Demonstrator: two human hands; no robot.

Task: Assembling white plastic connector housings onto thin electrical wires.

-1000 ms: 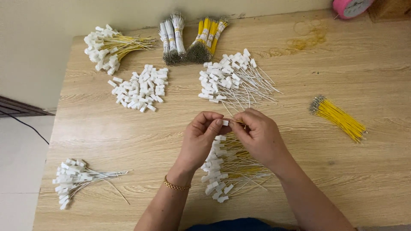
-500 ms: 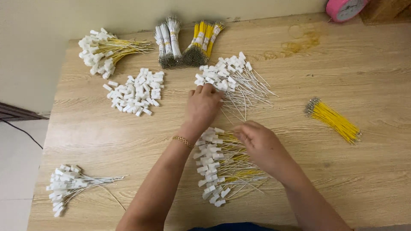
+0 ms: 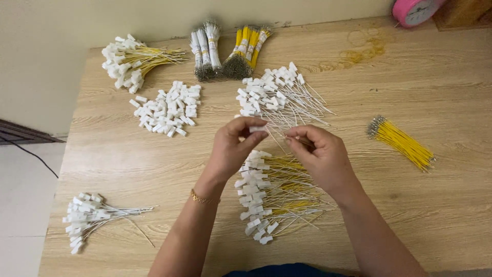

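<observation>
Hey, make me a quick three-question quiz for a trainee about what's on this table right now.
1. True or false: the left hand pinches a white connector.
2. Which lies nearest the table's right edge? A) loose white connectors B) bare yellow wire bundle C) white-wire bunch
3. Fill in: the pile of finished pieces lies directly below the ___.

Key: 1 true; 2 B; 3 hands (the right hand included).
</observation>
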